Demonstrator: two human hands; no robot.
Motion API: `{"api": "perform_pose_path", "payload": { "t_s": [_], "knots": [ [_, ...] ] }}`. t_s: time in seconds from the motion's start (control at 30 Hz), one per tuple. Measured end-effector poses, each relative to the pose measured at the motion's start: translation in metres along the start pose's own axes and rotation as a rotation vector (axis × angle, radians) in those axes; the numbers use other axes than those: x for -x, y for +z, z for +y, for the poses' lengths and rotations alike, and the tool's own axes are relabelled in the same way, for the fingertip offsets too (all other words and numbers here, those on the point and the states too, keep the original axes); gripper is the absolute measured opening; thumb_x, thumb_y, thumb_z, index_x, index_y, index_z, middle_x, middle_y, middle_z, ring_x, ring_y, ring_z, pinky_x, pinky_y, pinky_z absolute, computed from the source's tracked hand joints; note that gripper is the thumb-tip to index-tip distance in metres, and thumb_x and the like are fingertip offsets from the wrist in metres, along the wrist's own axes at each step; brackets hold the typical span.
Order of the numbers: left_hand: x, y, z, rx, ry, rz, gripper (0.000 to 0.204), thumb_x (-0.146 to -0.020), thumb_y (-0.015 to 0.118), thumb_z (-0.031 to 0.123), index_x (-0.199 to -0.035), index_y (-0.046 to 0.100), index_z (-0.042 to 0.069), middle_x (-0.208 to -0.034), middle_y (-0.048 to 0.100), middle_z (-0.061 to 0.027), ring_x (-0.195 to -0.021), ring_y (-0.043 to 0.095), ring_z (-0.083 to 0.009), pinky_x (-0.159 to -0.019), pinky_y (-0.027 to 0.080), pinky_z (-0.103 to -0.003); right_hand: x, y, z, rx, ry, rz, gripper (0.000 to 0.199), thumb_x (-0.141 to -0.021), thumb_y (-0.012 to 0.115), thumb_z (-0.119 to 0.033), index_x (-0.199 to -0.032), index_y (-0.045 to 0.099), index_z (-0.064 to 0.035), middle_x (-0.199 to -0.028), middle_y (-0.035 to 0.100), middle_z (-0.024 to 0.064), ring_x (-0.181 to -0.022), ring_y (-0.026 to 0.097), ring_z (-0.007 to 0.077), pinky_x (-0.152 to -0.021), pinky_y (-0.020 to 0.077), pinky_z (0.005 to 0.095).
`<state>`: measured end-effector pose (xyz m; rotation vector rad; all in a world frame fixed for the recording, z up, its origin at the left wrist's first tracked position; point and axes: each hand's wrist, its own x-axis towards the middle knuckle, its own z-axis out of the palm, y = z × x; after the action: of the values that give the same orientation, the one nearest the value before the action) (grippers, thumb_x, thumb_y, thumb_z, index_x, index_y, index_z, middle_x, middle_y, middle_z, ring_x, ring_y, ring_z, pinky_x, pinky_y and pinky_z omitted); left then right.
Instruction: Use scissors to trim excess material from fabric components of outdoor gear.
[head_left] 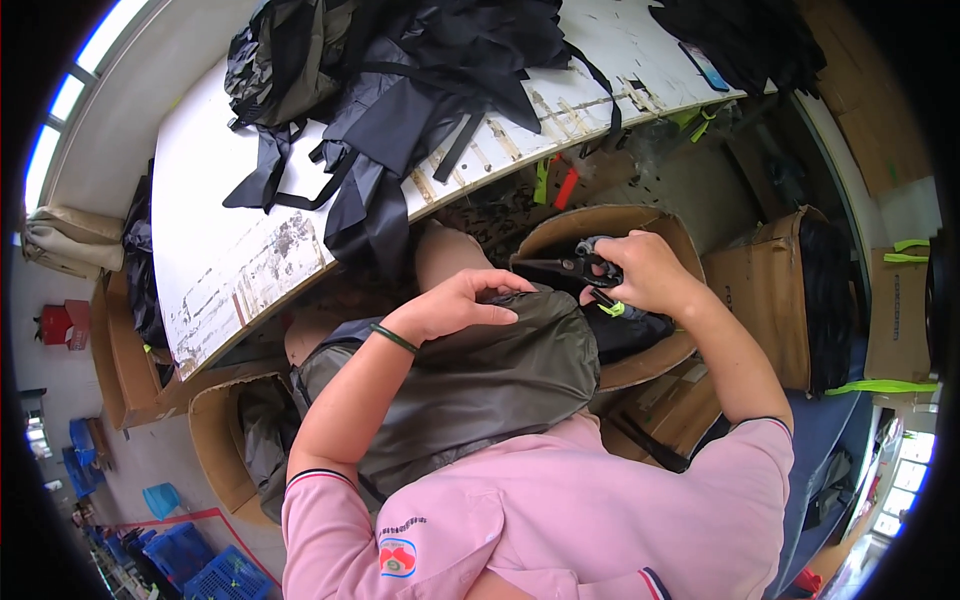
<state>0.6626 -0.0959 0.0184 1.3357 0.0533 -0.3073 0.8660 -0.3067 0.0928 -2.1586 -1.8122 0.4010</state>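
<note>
Right hand (648,275) has fingers closed around black scissors (576,267); left hand (455,304) rests half-curled at olive fabric (480,365), grip indeterminable.

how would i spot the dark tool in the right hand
From the white table, find the open cardboard box under the right hand. That hand holds the dark tool, pointing left; its stiff, narrow shape sets it apart from the loose olive fabric.

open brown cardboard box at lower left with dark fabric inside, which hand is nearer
Left. The left hand is right of the box, at shiny olive-green fabric; the right hand, holding a black scissors-like tool, is farther right.
</note>
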Motion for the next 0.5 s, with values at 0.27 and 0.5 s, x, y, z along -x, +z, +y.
{"api": "perform_pose_path", "payload": {
  "t_s": [0.27, 0.5],
  "knots": [
    [0.069, -0.022, 0.017, -0.834, 0.250, 0.460, 0.034, -0.078, 0.076, 0.019, -0.109, 0.067, 0.007, -0.096, 0.059, -0.0115, -0.092, 0.058, -0.0291, -0.084, 0.047, -0.036, -0.036, 0.057, -0.012, -0.776, 0.266, -0.080, 0.027, -0.078, 0.079, -0.017, -0.088, 0.059, -0.0006, -0.071, 0.057, 0.0036, -0.065, 0.053, 0.0120, -0.063, 0.0450, 0.0293],
    [0.101, -0.022, -0.021, -0.427, 0.036, 0.536, 0.016, -0.089, 0.067, 0.014, -0.097, 0.067, 0.000, -0.082, 0.064, -0.0071, -0.077, 0.059, -0.0165, -0.072, 0.048, -0.029, -0.040, 0.054, -0.008, -0.789, 0.388, -0.198, 0.023, -0.080, 0.076, -0.016, -0.087, 0.059, -0.0025, -0.070, 0.056, -0.0017, -0.065, 0.048, 0.0055, -0.062, 0.0436, 0.0246]
  ]
}}
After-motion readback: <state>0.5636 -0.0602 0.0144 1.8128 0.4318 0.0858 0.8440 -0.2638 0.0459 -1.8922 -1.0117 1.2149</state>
